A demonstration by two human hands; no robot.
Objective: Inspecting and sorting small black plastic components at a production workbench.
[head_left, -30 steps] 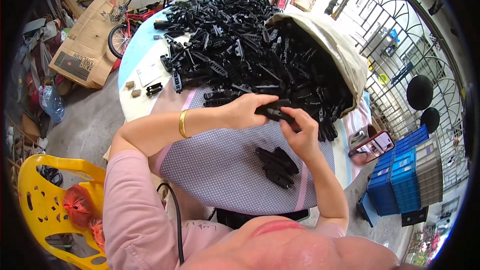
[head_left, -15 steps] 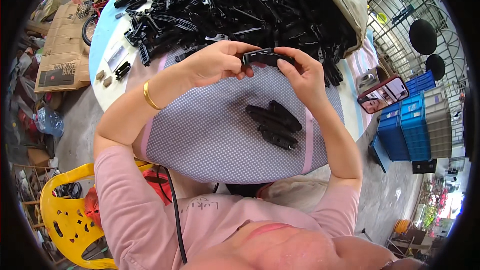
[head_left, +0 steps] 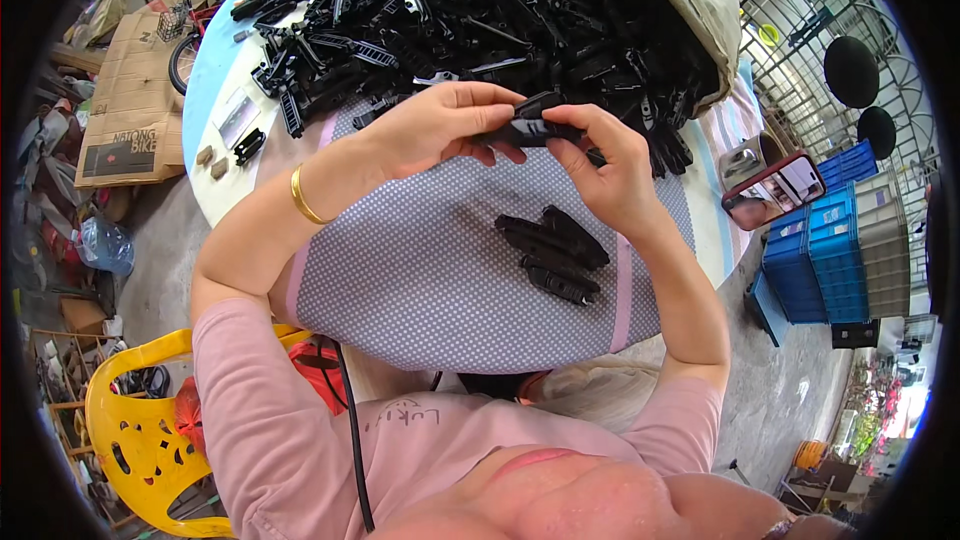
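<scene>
Between my two hands, just in front of the heap, is a black plastic part (head_left: 532, 130), long and narrow. My left hand (head_left: 452, 122), with a gold bangle on its wrist, is closed on the part's left end. Thumb and fingers of my right hand (head_left: 603, 155) pinch its right end. Fingers cover much of the part, so its exact kind cannot be made out. Nearer to me on the dotted grey cloth (head_left: 420, 270) lies a small group of similar black parts (head_left: 552, 250).
A big heap of black plastic parts (head_left: 400, 20) covers the table's far side, with a pale sack (head_left: 690, 0) at its right. A phone (head_left: 773, 190) stands at the right edge. Blue crates (head_left: 835, 245) are beyond it; a yellow chair (head_left: 140, 430) is at left.
The black part has been turned in my hands, showing a different face. My right hand has shifted slightly down. The group of parts on the cloth lies as before.
</scene>
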